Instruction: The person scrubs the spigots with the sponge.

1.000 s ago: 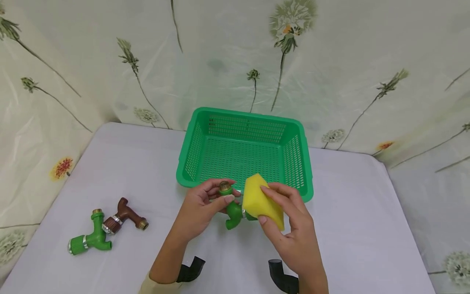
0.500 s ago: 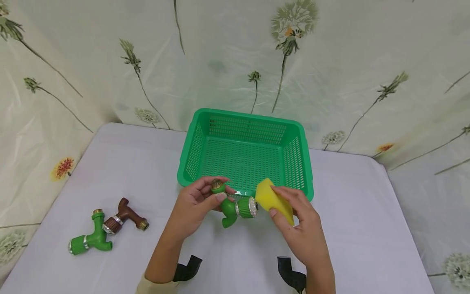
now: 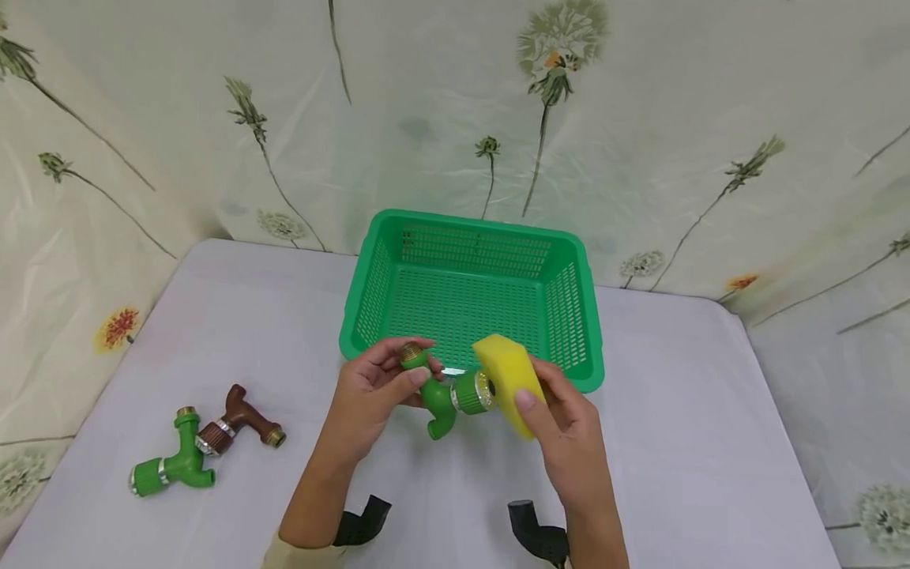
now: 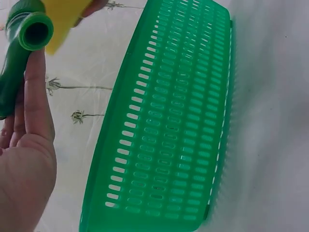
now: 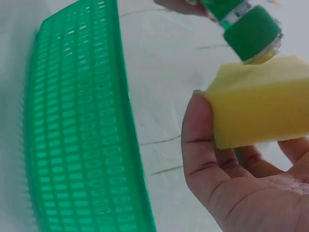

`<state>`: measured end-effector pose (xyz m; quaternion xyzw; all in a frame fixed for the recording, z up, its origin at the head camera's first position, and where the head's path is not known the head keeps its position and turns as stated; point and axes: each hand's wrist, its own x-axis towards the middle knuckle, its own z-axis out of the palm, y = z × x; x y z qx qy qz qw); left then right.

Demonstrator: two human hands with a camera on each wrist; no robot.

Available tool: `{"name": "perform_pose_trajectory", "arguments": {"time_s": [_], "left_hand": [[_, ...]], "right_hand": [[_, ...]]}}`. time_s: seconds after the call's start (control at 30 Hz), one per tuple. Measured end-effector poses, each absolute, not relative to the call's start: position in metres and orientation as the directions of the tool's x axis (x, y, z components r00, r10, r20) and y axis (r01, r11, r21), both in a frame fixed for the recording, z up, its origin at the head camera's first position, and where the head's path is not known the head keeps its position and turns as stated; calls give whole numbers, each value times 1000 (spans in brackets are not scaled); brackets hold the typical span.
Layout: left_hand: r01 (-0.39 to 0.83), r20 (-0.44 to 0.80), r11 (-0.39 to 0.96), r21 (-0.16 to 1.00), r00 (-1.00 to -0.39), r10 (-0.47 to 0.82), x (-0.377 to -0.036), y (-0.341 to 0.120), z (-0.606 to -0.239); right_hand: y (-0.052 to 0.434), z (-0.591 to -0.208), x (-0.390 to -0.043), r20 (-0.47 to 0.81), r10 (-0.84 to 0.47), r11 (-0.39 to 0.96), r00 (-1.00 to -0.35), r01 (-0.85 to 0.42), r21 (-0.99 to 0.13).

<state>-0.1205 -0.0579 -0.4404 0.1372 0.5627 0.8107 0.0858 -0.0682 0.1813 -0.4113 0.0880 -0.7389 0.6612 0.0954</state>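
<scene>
just in front of the green plastic mesh basket (image 3: 472, 296), the right hand (image 3: 562, 423) has brought its gripped yellow sponge block (image 3: 508, 381) back against the knob of the green plastic tap (image 3: 444, 395) pinched in the left hand (image 3: 370, 391), so wiping continues.

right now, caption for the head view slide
Left hand holds green tap; right hand presses yellow sponge to its cap.

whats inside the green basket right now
Nothing shows inside the green basket: its slotted floor and walls are bare in the head view. The left hand, green tap, yellow sponge and right hand cover its near rim and front strip.
</scene>
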Motion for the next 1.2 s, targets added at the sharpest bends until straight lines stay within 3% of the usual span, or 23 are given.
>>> {"name": "perform_pose_trajectory", "arguments": {"time_s": [0.1,0.3,0.53,0.83,1.03,1.2], "left_hand": [[8,111,-323,946,-947,302,-120,-56,-440],[59,157,-267,962,-919,362,-119,-53,-440],[130,196,-183,974,-892,408,-117,-55,-442],[198,230,-120,973,-886,404,-118,-53,-443],[135,164,-107,985,-920,356,-117,-53,-439],[16,59,-186,982,-972,228,-117,-56,-437]], "right_hand": [[183,-405,-64,330,23,125,-944,-324,-938],[177,-394,-58,510,-35,369,-859,-486,-792],[172,-393,-56,413,-166,438,-895,-442,-783],[180,-396,-57,431,-217,557,-876,-474,-682],[193,-398,-58,426,-108,644,-898,-390,-658],[191,-397,-58,504,44,594,-863,-383,-708]]}}
